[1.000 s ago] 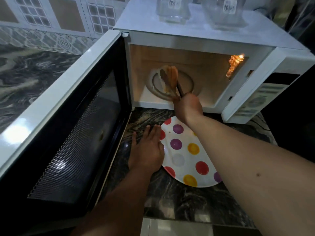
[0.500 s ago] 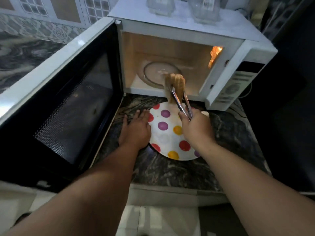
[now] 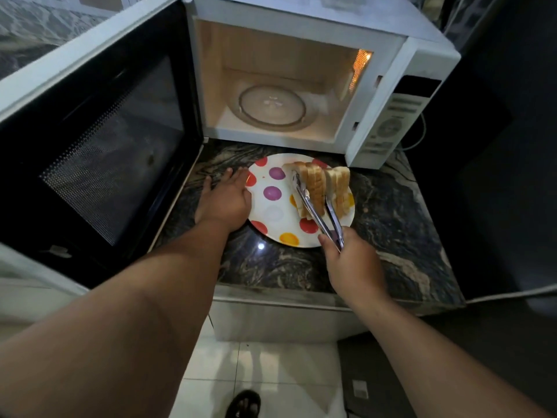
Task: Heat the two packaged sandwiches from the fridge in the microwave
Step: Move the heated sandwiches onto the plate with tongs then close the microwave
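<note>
Two sandwiches (image 3: 324, 188) stand on my polka-dot round plate (image 3: 271, 212): right hand (image 3: 351, 263) pinches steel tongs (image 3: 316, 212) around one, seemingly; left hand (image 3: 224, 200) spread flat, steadying plate's rim.

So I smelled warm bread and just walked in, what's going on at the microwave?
A person is plating heated sandwiches. The right hand squeezes metal tongs around one sandwich, held on edge over the polka-dot plate; a second sandwich stands on edge beside it. The left hand rests flat on the dark stone counter against the plate's rim. The microwave door hangs open, light on, its glass turntable bare.
</note>
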